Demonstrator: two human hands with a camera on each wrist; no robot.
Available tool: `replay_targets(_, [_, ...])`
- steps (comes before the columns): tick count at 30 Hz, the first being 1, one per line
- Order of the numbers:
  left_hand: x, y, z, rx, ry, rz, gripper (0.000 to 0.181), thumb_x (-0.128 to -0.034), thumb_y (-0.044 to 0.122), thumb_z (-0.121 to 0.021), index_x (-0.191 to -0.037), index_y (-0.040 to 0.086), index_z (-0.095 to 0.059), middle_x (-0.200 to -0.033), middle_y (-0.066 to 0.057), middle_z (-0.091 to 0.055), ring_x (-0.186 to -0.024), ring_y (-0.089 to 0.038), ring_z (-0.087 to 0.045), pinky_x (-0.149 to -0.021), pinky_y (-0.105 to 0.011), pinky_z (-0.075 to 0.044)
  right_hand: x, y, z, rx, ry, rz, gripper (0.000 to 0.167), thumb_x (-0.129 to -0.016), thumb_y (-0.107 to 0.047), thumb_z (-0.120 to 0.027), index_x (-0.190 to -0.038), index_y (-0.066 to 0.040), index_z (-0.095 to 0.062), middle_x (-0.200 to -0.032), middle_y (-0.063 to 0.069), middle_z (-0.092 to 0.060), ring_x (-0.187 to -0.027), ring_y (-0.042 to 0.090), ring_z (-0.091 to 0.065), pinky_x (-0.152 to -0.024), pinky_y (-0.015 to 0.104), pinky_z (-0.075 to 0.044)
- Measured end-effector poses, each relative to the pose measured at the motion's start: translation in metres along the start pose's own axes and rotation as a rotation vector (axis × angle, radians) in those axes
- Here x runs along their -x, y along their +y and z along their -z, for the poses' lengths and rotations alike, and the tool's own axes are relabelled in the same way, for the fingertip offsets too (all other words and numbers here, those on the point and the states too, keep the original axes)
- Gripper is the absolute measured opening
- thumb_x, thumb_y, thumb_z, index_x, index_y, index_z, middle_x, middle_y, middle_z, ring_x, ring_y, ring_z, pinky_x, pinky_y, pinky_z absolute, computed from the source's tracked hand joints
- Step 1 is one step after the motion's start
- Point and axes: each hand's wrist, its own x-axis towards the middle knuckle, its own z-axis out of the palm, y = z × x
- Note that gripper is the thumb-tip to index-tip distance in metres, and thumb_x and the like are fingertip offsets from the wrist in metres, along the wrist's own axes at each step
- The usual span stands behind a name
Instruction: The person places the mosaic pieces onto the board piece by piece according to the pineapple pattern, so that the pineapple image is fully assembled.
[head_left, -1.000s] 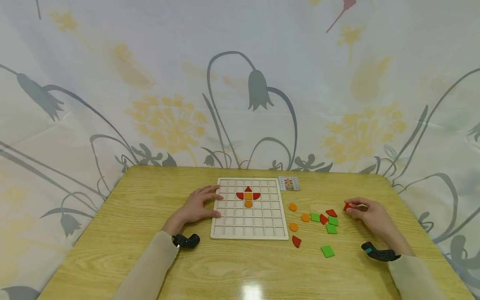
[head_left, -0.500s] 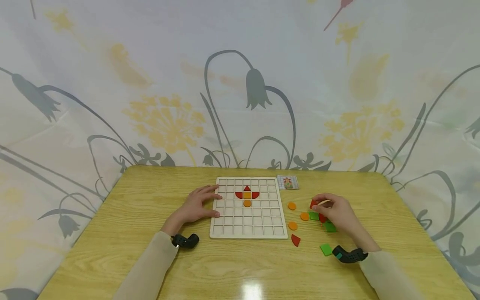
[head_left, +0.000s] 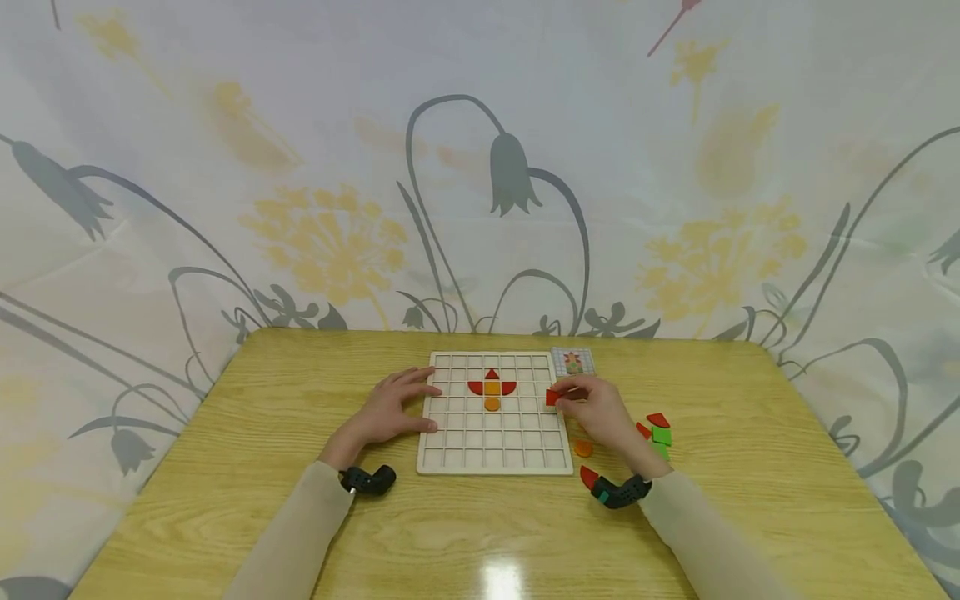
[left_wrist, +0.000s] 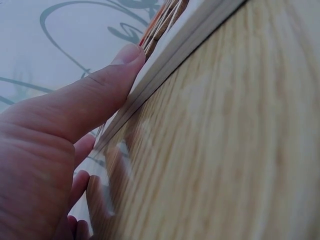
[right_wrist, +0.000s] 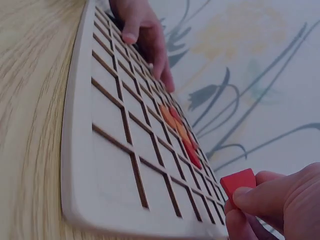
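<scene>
Between thumb and fingers, my right hand (head_left: 602,410) pinches a small red tile (right_wrist: 238,183), held at the right edge of the white grid board (head_left: 459,440) in the head view. Its full outline is partly covered by the fingers. My left hand (head_left: 384,412) rests on the board's left edge, fingers spread and thumb on the rim. Set in the upper middle of the grid are a red triangle (head_left: 491,374), an orange square (head_left: 492,388) with a red quarter-circle tile (head_left: 476,388) on its left and another on its right, and an orange disc (head_left: 492,404) below.
A small pattern card (head_left: 573,362) lies at the board's upper right corner. Right of the board are loose tiles: green squares (head_left: 662,435), red quarter-circle tiles (head_left: 657,420) and an orange disc (head_left: 583,449), some partly hidden by my right arm. A patterned cloth hangs behind the table (head_left: 465,533).
My right hand has carried the red tile leftward, from beyond the loose tiles, over them to the board's right edge. My left hand has stayed on the board's left edge.
</scene>
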Motion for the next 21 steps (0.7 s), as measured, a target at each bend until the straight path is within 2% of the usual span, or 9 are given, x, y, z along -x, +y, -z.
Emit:
replay_targets(6, [0.000,0.001,0.001,0.006,-0.006,0.009,0.054,-0.0836,0.039,-0.080,-0.130,0.015,-0.066,-0.157,-0.009,-0.037,-0.145,-0.042,-0.025,-0.113,-0.065,-0.015,-0.019,-0.007,-0.031,-0.036,-0.037,0.014,0.016,-0.090,-0.001,-0.071,-0.104,-0.009,-0.075,-0.103,0.004,-0.072,-0.091,0.022,-0.067,-0.079,0.037,-0.056])
replay_targets(9, [0.000,0.001,0.000,0.010,-0.009,0.012,0.053,-0.0835,0.039,-0.080,-0.130,0.015,-0.066,-0.158,-0.008,-0.037,-0.145,-0.041,-0.025,-0.113,-0.065,-0.015,-0.022,-0.007,-0.041,-0.008,-0.052,0.054,0.016,-0.089,-0.001,-0.072,-0.099,-0.013,-0.077,-0.101,0.000,-0.072,-0.091,0.019,-0.066,-0.079,0.036,-0.055])
replay_targets(14, [0.001,0.002,0.000,0.008,-0.007,0.010,0.053,-0.0838,0.038,-0.080,-0.129,0.014,-0.067,-0.157,-0.009,-0.037,-0.145,-0.042,-0.025,-0.113,-0.065,-0.016,-0.024,-0.004,-0.048,0.019,-0.072,0.100,0.018,-0.088,-0.001,-0.074,-0.089,-0.019,-0.079,-0.096,-0.005,-0.070,-0.089,0.015,-0.065,-0.076,0.032,-0.054])
replay_targets(21, [0.001,0.004,0.001,0.004,0.007,0.009,0.053,-0.0839,0.039,-0.080,-0.129,0.014,-0.066,-0.157,-0.010,-0.038,-0.144,-0.042,-0.026,-0.113,-0.066,-0.016,-0.024,-0.003,-0.049,0.022,-0.078,0.135,0.016,-0.088,-0.002,-0.074,-0.088,-0.017,-0.079,-0.098,-0.004,-0.069,-0.092,0.019,-0.065,-0.077,0.032,-0.054])
